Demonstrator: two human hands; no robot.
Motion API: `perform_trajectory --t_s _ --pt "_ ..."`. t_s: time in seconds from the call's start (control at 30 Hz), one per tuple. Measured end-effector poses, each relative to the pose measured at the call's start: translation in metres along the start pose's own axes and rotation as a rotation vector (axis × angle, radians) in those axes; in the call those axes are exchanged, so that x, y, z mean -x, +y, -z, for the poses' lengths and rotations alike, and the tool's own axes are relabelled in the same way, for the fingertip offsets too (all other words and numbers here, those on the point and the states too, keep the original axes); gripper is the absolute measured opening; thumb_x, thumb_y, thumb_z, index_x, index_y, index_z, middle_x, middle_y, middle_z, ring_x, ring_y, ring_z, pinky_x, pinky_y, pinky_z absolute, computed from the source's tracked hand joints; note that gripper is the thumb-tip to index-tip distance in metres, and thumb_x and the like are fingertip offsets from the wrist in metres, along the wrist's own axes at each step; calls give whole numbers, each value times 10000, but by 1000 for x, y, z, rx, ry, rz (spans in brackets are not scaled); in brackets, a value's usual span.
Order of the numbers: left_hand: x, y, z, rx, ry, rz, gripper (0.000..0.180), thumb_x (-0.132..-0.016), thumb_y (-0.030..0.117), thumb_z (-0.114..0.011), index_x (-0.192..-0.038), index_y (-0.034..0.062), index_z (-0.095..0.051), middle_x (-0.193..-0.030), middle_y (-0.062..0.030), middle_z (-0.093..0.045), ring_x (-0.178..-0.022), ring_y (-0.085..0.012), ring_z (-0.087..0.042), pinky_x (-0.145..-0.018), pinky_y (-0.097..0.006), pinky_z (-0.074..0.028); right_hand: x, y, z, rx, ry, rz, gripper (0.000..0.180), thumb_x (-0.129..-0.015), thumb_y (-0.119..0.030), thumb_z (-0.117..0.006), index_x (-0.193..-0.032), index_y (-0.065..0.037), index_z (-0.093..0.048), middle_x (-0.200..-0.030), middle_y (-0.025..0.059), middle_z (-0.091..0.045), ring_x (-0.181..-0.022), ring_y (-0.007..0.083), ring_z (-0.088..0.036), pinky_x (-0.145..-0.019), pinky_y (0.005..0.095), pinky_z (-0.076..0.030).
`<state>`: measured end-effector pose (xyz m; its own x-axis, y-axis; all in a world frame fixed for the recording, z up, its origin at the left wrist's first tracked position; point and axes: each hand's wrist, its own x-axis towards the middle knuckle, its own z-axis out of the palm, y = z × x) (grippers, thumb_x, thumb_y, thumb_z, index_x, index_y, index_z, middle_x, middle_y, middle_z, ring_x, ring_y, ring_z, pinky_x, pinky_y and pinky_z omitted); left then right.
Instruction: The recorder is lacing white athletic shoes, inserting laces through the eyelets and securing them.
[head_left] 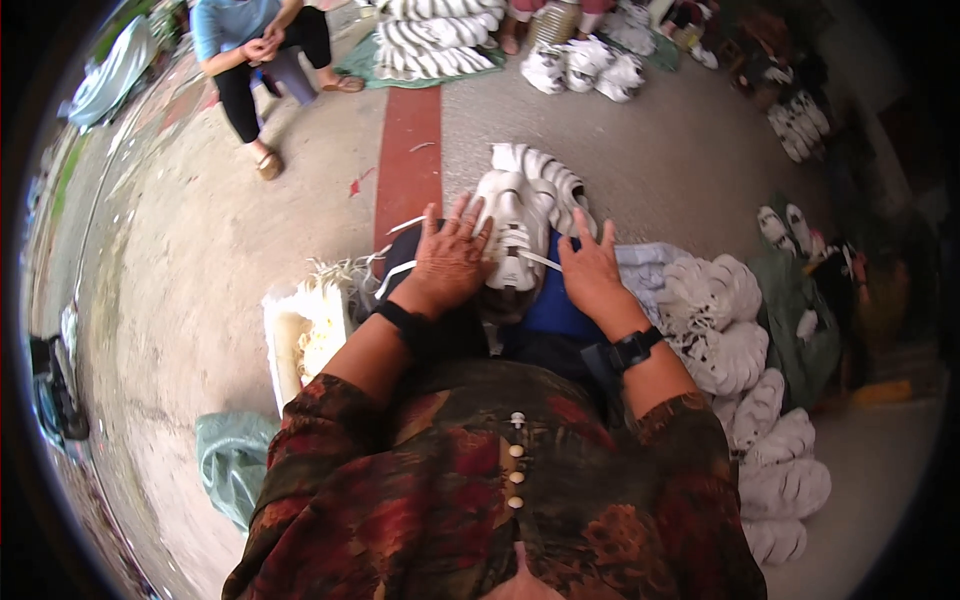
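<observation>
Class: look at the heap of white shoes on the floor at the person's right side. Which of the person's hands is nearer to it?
Right. The right hand lies on the white shoe in the lap, on the side towards the heap of white shoes. The left hand rests on that shoe's far side, farther off.

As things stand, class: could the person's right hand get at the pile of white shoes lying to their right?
Probably yes. The right hand rests beside the white shoe on the lap, and nothing lies between it and the pile of white shoes close by.

Both hands on white shoe (512, 238), left hand (452, 258), right hand (592, 268)
</observation>
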<state>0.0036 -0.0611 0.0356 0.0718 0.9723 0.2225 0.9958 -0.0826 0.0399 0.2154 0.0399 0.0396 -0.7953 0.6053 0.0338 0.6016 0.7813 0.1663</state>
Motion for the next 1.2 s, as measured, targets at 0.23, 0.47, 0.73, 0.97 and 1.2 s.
perform_trajectory --t_s 0.23,0.47,0.73,0.97,1.2 --pt "-1 -2 -17 64 8 -26 540 -835 387 -449 -1256 49 -430 -1361 -165 -321 -1309 -303 -207 -1034 -491 -162 -1 -16 13 -319 182 -26 211 -695 54 -482 -891 -9 -529 -1123 274 -481 -1101 411 -418 -916 464 -360" --pt "-3 -4 -15 342 64 -50 361 -788 234 -532 -1079 22 -507 -1035 -196 -527 -844 -333 -566 -728 -414 -452 -2 -28 2 -590 270 33 137 -735 9 -474 -867 -1 -507 -771 220 -514 -748 407 -519 -637 465 -425" --pt "-4 -15 -18 471 105 -110 112 -730 187 -565 -781 89 -581 -715 -89 -585 -673 -288 -595 -575 -383 -479 2 -19 -1 -318 323 31 24 -724 -87 -547 -730 -98 -526 -562 112 -488 -530 335 -530 -465 428 -416" --pt "1 -28 -18 618 165 -89 98 -731 193 -603 -742 96 -608 -720 -86 -605 -703 -291 -591 -598 -365 -471 7 4 -20 -518 334 63 52 -796 -93 -542 -761 -63 -565 -592 150 -529 -586 348 -550 -488 416 -417" --pt "73 -111 -21 824 12 251 98 -776 118 -614 -844 53 -641 -784 -114 -643 -737 -225 -630 -676 -313 -483 72 69 -46 -914 450 -234 46 -760 -14 -574 -778 28 -582 -658 114 -564 -603 165 -555 -577 277 -430"
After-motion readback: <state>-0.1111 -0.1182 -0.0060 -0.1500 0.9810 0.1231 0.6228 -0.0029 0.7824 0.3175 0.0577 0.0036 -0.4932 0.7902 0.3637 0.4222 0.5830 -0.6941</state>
